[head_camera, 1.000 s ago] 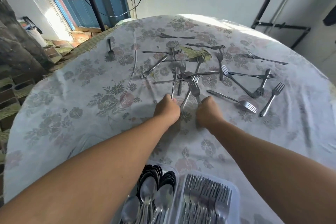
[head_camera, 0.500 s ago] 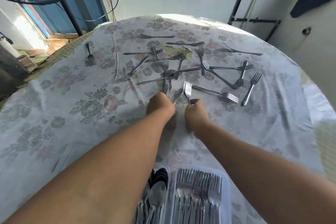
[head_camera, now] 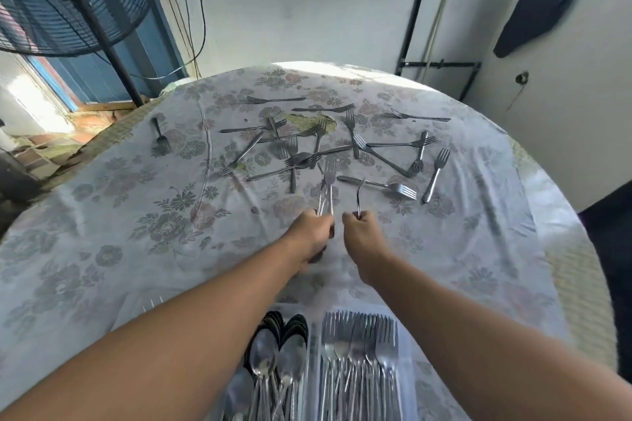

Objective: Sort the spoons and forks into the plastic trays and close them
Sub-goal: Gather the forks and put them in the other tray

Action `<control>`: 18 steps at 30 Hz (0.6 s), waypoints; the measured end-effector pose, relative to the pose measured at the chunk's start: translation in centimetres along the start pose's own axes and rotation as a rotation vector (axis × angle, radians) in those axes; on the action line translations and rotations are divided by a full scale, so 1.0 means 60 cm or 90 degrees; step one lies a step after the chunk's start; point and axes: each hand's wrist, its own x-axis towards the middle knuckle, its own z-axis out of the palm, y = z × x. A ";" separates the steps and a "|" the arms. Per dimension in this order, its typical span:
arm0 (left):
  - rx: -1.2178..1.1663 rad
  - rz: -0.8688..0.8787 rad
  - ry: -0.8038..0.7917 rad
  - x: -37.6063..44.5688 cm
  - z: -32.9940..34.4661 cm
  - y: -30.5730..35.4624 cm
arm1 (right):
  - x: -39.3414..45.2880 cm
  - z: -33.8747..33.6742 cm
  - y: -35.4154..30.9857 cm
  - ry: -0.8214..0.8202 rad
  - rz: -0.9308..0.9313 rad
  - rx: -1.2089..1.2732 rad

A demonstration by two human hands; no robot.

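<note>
While both arms are reaching out over the round table, the left hand is gripping a small bunch of forks by the handles, fingers curled round them, prongs pointing toward the far edge. Just beside it, the right hand is pinching a single fork by its handle, seen edge-on and standing up from the fist. Loose forks are lying scattered across the flowered tablecloth toward the far half of the table, several crossing one another; one lone fork is lying apart near the left edge. At the near edge, two plastic trays are sitting side by side: the spoon tray on the left holding spoons, the fork tray on the right holding sorted forks with prongs facing away. Both trays are standing uncovered. A standing fan is showing beyond the far-left edge.
</note>
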 end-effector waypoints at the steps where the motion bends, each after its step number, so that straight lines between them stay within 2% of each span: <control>1: -0.007 0.012 -0.016 -0.015 0.007 0.002 | -0.014 -0.008 -0.001 -0.011 0.015 0.027; 7: -0.040 0.035 -0.067 -0.119 0.054 -0.001 | -0.096 -0.073 -0.001 -0.039 0.080 0.209; 13: 0.051 0.059 -0.044 -0.188 0.102 -0.040 | -0.165 -0.122 0.025 -0.074 0.036 0.157; 18: -0.056 0.063 -0.013 -0.261 0.134 -0.076 | -0.247 -0.147 0.045 -0.103 0.063 0.220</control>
